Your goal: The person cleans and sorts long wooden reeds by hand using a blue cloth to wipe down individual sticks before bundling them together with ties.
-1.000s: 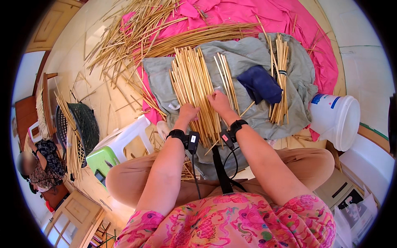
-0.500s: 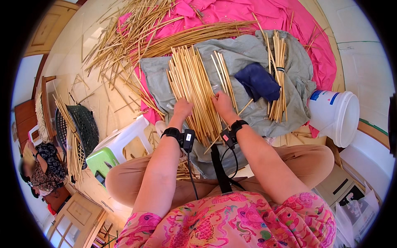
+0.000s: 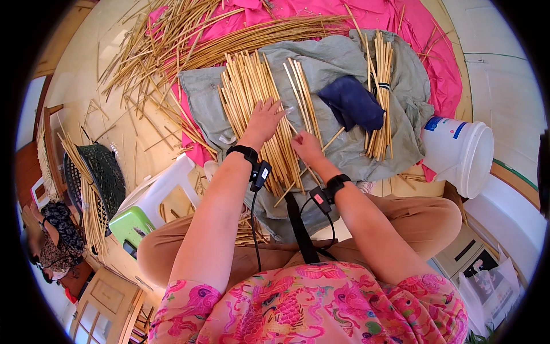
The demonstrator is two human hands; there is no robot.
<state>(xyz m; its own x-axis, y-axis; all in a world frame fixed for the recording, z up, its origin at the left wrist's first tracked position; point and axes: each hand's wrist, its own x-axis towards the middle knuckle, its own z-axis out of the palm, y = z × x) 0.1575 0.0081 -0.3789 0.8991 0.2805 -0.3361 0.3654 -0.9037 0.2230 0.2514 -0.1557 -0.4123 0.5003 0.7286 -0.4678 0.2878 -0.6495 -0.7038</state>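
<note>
A wide row of pale straw-coloured sticks lies side by side on a grey cloth in front of me. My left hand rests across its middle, fingers stretched out over the sticks. Just beyond those fingertips is a small shiny clear scrap. At the row's right edge my right hand is closed, its fingers curled; what they hold, if anything, is hidden. To its upper right lies a smaller group of loose sticks. A single stick slants near my right hand.
A dark blue cloth bundle lies right of the sticks, beside a tied stick bundle. Many loose sticks cover a pink sheet. A white bucket lies right; a green-topped stool and dark basket stand left.
My left hand has moved from the row's near left side up onto its middle, and its fingers have opened out. The right hand stays closed by the right edge. The whole view has shifted slightly.
</note>
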